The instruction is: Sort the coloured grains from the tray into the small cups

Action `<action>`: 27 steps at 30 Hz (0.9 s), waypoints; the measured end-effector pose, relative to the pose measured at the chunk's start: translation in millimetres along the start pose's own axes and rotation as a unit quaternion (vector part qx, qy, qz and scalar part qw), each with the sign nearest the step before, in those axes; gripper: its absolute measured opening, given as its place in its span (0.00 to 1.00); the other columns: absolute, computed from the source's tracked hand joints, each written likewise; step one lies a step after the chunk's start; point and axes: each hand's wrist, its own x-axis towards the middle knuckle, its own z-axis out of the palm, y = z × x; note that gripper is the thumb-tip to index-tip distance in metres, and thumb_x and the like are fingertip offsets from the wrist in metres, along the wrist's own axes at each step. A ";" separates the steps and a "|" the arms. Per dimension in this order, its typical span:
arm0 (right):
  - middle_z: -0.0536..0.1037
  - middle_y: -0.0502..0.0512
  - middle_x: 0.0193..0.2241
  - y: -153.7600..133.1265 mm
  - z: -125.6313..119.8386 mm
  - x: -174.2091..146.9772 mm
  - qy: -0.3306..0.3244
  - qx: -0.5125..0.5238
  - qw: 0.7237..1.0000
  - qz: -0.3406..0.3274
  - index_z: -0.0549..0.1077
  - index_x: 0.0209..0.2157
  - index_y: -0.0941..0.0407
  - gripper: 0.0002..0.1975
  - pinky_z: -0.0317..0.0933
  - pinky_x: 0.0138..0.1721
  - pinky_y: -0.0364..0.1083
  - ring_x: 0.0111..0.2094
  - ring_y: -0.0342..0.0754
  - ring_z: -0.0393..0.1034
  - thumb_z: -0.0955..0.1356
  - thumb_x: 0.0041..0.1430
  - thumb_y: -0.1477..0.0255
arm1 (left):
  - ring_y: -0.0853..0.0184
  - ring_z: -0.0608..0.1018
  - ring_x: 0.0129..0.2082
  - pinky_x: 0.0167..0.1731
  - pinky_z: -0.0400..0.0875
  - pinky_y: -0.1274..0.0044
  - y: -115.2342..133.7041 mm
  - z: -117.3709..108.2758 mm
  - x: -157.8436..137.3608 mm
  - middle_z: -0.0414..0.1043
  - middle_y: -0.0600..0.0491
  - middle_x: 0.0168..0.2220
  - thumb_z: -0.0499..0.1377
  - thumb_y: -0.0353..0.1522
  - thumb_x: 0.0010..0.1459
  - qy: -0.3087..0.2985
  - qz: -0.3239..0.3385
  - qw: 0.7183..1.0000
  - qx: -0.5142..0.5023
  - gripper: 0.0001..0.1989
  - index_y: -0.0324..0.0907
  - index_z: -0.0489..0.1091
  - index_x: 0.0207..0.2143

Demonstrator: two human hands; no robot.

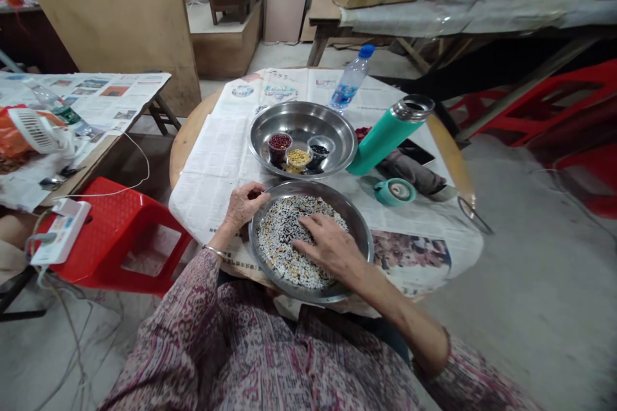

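A shallow metal bowl (365, 231) at the near edge of the round table holds a mix of small white, black and yellow grains or beans (284, 250). My left hand (242, 204) is at its left rim, fingers curled and thumb over the edge. My right hand (332, 247) reaches into the mix, thumb and fingers apart, fingertips touching the grains; nothing shows in its grip. Just behind stands a second metal bowl (308, 112) with three clear cups: dark red beans (279, 142), yellow ones (299, 157) and black ones (319, 153).
On the newspaper-covered table (207, 160) stand a green thermos (385, 138), its cup-like lid (395, 191) and a water bottle (353, 80). A dark folded item (412, 170) lies behind the lid. Left is a red stool (116, 231) with a power strip (62, 231) and trailing cords.
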 end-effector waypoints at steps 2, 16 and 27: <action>0.74 0.60 0.44 -11.1 8.2 3.2 -0.017 0.034 0.999 -0.037 0.73 0.48 0.56 0.13 0.65 0.46 0.51 0.46 0.53 0.69 0.66 0.62 0.73 | 0.71 0.71 0.25 0.29 0.67 0.79 0.4 -0.3 0.2 0.73 0.57 0.25 0.63 0.33 0.52 -0.001 -0.002 1.000 0.003 0.06 0.40 0.75 0.32; 0.76 0.63 0.40 -18.8 4.1 61.5 -0.025 -0.095 0.979 -0.179 0.75 0.38 0.60 0.07 0.60 0.44 0.51 0.45 0.55 0.64 0.64 0.63 0.77 | 0.71 0.72 0.25 0.30 0.67 0.79 0.7 0.4 0.3 0.73 0.57 0.25 0.64 0.32 0.52 0.003 0.003 1.000 0.005 0.05 0.39 0.75 0.31; 0.76 0.59 0.38 26.3 -8.8 -14.9 -0.021 -0.052 0.998 -0.009 0.73 0.40 0.57 0.09 0.64 0.44 0.50 0.40 0.52 0.70 0.62 0.66 0.73 | 0.72 0.71 0.25 0.29 0.66 0.79 0.2 0.3 -0.1 0.72 0.57 0.24 0.64 0.33 0.52 -0.003 0.007 1.000 0.001 0.05 0.40 0.75 0.31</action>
